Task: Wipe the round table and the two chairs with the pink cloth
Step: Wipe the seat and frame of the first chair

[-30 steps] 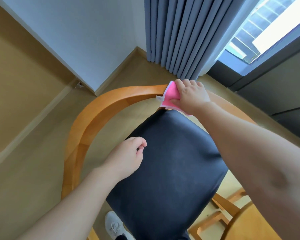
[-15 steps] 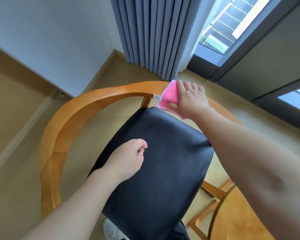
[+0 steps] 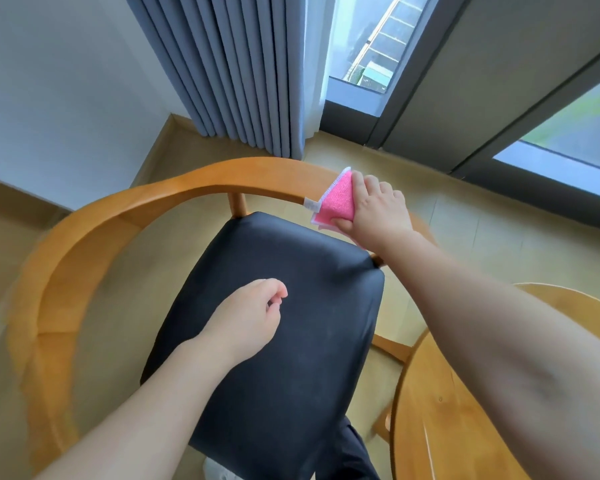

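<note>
A wooden chair with a curved backrest rail (image 3: 174, 192) and a black padded seat (image 3: 291, 327) fills the middle of the head view. My right hand (image 3: 378, 213) grips the folded pink cloth (image 3: 338, 200) and presses it onto the right part of the rail. My left hand (image 3: 246, 317) hovers over the seat with loosely curled fingers and holds nothing. The round wooden table (image 3: 465, 410) shows at the lower right, partly hidden by my right forearm.
Grey curtains (image 3: 236, 71) hang behind the chair, beside a window (image 3: 368, 39) with a dark frame. A white wall (image 3: 49, 81) stands to the left. Beige floor (image 3: 482, 223) surrounds the chair. A white shoe (image 3: 219, 471) peeks out at the bottom.
My right hand has slid the pink cloth rightward along the backrest rail. The view has swung left to right, bringing the table further in. My left hand stays over the seat.
</note>
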{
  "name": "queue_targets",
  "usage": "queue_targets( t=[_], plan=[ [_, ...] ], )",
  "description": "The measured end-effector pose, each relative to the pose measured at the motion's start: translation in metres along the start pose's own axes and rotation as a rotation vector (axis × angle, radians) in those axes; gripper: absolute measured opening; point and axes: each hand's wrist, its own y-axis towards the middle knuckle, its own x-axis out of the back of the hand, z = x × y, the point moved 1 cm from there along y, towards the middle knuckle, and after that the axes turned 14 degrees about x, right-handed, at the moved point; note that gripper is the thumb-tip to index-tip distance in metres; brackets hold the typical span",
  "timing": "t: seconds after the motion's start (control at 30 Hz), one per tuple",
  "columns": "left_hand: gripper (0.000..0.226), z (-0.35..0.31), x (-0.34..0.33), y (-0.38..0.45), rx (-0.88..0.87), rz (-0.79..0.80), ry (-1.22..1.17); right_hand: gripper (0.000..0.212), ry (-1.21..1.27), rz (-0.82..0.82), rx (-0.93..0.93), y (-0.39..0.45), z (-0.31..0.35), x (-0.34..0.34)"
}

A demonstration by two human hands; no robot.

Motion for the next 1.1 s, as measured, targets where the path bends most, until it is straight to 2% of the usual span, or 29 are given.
queue_targets(
  t=[0.47, 0.7, 0.87, 1.0, 1.1],
  plan=[
    [0.020, -0.013, -0.018, -0.021, -0.057, -0.003, 0.082, 0.093, -0.039, 0.135, -0.180, -0.064, -0.024, -0.001],
    [0.019, -0.011, -0.016, -0.032, -0.049, -0.014, 0.095, 0.093, 0.043, 0.164, -0.253, -0.081, -0.028, 0.001],
    [0.019, -0.014, -0.011, -0.042, -0.050, -0.017, 0.095, 0.070, 0.163, 0.182, -0.376, -0.097, -0.030, 0.000],
    [0.020, -0.022, 0.001, -0.053, -0.082, -0.044, 0.083, 0.048, 0.033, 0.339, -0.462, -0.116, -0.031, 0.013],
    [0.019, -0.027, 0.013, -0.066, -0.120, -0.076, 0.071, 0.032, -0.072, 0.328, -0.371, -0.134, -0.018, 0.033]
  ],
)
